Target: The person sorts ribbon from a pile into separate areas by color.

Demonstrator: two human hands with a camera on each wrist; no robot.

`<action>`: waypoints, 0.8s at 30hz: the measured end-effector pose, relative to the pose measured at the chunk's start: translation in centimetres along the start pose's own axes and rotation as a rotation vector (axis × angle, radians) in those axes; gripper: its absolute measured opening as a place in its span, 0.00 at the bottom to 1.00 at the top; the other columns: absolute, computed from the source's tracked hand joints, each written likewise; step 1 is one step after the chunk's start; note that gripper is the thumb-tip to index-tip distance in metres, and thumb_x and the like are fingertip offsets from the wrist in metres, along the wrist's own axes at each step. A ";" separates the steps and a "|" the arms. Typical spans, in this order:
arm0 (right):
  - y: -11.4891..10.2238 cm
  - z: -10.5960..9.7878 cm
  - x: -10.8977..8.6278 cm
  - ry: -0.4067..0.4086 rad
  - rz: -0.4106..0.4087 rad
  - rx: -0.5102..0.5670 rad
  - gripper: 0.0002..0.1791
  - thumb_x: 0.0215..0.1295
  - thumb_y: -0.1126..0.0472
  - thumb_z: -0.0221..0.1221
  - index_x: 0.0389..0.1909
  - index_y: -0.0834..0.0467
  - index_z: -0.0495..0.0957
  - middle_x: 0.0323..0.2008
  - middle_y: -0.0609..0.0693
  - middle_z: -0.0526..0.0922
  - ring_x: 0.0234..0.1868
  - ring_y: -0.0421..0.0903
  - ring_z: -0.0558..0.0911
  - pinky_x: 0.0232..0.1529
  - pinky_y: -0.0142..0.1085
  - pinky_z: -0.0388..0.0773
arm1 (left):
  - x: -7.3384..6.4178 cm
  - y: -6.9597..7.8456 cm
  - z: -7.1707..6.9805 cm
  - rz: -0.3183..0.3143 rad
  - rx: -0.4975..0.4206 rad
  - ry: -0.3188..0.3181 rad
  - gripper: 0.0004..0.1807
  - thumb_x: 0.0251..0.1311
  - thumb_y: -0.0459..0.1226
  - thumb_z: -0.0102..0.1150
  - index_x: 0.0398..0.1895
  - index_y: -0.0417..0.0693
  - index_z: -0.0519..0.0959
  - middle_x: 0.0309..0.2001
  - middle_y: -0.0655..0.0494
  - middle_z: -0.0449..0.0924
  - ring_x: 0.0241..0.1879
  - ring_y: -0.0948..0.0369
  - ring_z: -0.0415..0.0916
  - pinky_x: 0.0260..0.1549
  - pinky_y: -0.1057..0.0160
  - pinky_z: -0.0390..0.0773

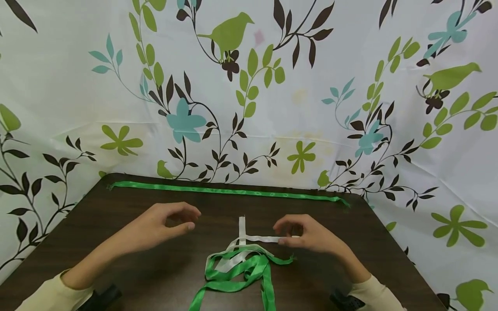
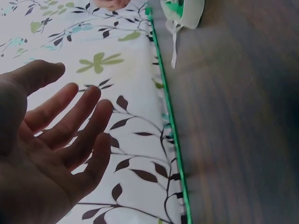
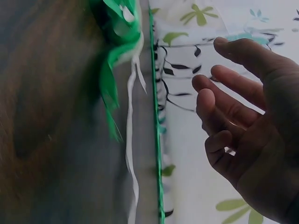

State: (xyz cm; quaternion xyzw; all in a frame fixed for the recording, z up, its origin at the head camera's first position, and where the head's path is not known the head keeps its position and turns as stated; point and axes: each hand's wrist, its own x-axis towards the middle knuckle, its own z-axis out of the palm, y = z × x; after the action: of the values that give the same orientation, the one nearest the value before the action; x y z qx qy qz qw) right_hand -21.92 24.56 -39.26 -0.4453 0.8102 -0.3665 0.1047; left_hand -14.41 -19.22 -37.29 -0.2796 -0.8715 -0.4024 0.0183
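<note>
A loose heap of green ribbon (image 1: 254,267) and white ribbon (image 1: 242,229) lies on the dark table. One white strand reaches right, passing behind the right hand (image 1: 307,233) in the head view. In the right wrist view that white strand (image 3: 131,140) lies apart from the right hand (image 3: 243,112), whose fingers are loosely bent with nothing between them. Left of the heap, the left hand (image 1: 163,224) hovers with its thumb apart from its fingers. The left wrist view shows the left hand (image 2: 65,126) holding nothing, palm partly visible.
A separate green ribbon (image 1: 225,191) stretches along the far edge of the table (image 1: 148,280). Behind it hangs a white cloth (image 1: 272,129) printed with birds, leaves and flowers. Dark straps sit at both wrists, below cream sleeves (image 1: 58,296).
</note>
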 end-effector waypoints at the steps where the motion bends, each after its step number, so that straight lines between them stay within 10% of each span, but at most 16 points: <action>1: -0.1 0.3 0.1 -0.017 -0.010 0.007 0.15 0.71 0.57 0.66 0.56 0.47 0.81 0.45 0.52 0.84 0.32 0.43 0.80 0.29 0.40 0.77 | 0.0 0.0 0.2 0.002 -0.005 -0.021 0.15 0.72 0.51 0.61 0.58 0.64 0.79 0.48 0.72 0.82 0.49 0.66 0.79 0.49 0.53 0.79; 12: -1.3 3.2 1.5 -0.251 -0.142 -0.030 0.14 0.73 0.55 0.64 0.55 0.53 0.82 0.49 0.46 0.82 0.32 0.36 0.77 0.32 0.32 0.78 | 0.0 0.1 2.4 0.068 -0.105 -0.267 0.13 0.74 0.48 0.58 0.58 0.63 0.80 0.51 0.69 0.81 0.50 0.63 0.78 0.46 0.51 0.80; 24: -1.1 4.6 1.4 -0.269 -0.114 -0.136 0.15 0.72 0.50 0.64 0.56 0.48 0.82 0.46 0.42 0.76 0.33 0.40 0.72 0.33 0.27 0.71 | 0.0 -0.1 3.3 0.107 -0.168 -0.363 0.13 0.75 0.49 0.56 0.57 0.60 0.80 0.49 0.61 0.82 0.48 0.63 0.79 0.46 0.57 0.79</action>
State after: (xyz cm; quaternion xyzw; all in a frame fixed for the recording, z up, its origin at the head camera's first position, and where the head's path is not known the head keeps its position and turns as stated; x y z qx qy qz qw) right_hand -19.79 20.81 -41.55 -0.5418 0.7852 -0.2531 0.1610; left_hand -13.79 -16.91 -39.62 -0.3942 -0.8078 -0.4151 -0.1410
